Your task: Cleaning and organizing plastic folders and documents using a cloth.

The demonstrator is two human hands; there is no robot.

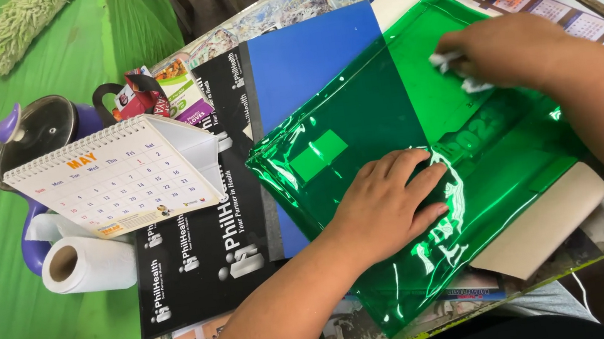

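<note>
Left hand (388,201), fingers spread flat, presses the green transparent folder (423,146) at frame centre; right hand (508,49), upper right, fingers closed around a white tissue (447,61) on the folder.

My left hand (384,201) and my right hand (508,49) are both bare: no gloves, no rings, no watch and no bracelet on either wrist. My forearms are bare too, uncovered all the way to the edge of the view, so no sleeve or cuff shows on either arm. The fingernails (441,209) on my left hand are short and plain, without polish. My right hand's nails are hidden from this angle. At the bottom edge, below the table, a strip of dark clothing on my lower body shows, too little to tell its kind.
</note>
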